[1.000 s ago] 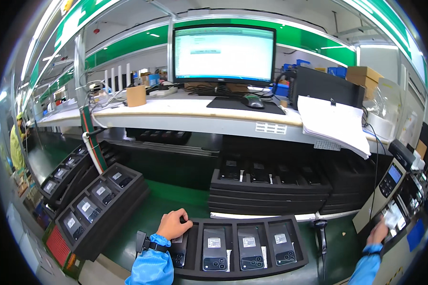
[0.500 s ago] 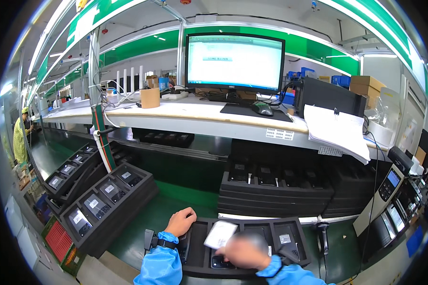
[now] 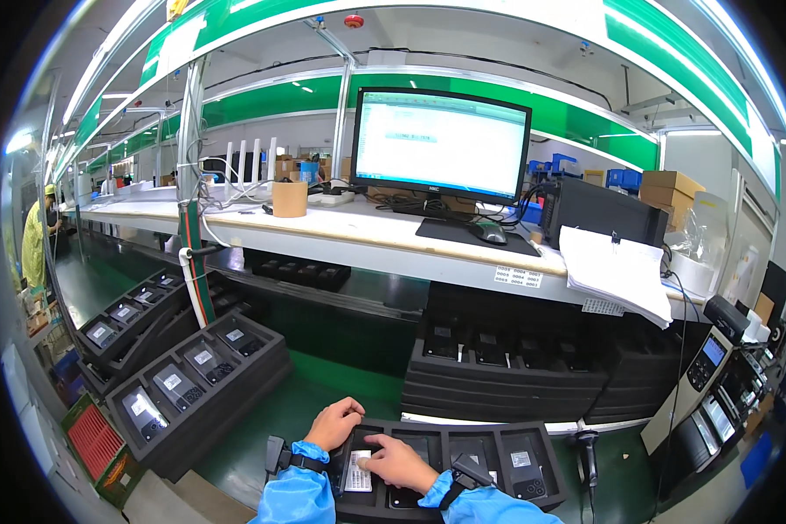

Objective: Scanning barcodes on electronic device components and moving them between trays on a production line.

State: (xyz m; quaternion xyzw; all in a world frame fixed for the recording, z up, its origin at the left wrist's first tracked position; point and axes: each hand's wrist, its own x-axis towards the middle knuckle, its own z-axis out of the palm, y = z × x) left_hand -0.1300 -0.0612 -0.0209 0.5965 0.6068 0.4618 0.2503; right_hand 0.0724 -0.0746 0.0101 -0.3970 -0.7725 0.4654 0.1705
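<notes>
A black foam tray [image 3: 483,426] lies in front of me, its slots holding dark phones, such as the labelled phone [image 3: 524,467] at its right. At the tray's upper left corner is my left hand [image 3: 334,425], open, its fingers loosely bent near the rim. My right hand [image 3: 399,463] reaches over the leftmost slot, open, with index finger and thumb apart. Its thumb touches a white printed label [image 3: 358,472] lying in that slot. The fingers hide part of the label and the neighbouring slot.
More foam trays of phones stand at left [image 3: 196,389] and in a stack [image 3: 498,375] behind. A handheld scanner [image 3: 589,458] sits right of my tray, beside a label printer [image 3: 694,384]. Above are a shelf with a monitor [image 3: 441,144], mouse [image 3: 489,233] and papers [image 3: 616,266].
My right hand has moved left, from the tray's middle to its leftmost slot. The white piece it carried above the tray is now low in that slot. My left hand stays near the corner.
</notes>
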